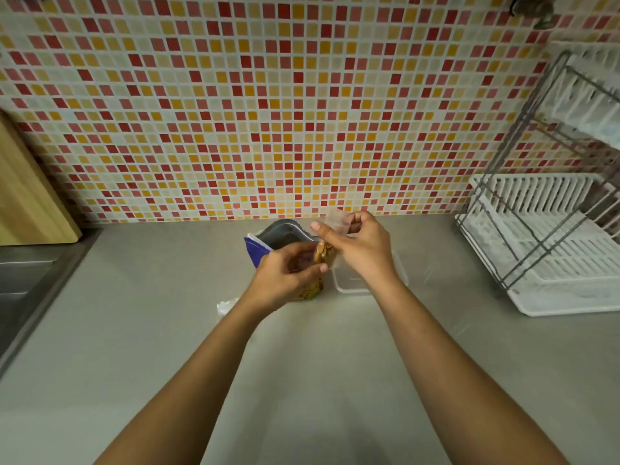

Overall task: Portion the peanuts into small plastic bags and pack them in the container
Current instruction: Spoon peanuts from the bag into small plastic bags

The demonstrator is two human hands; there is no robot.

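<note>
Two forearms (208, 364) cover part of the grey bench (134, 330), and the white dish rack (553, 250) is cut off at the right edge. The open purple peanut pouch (281, 234) and the clear container (352, 283) are half hidden behind the hands; no writing on the pouch is readable. Between them, the left hand (285, 276) curls its fingers round the small bag (323, 255) of peanuts, and the right hand (360, 246) pinches its top.

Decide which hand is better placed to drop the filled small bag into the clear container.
Right. The right hand pinches the top of the small bag, and the container lies just below that hand. The left hand holds the bag from the side away from the container.
</note>
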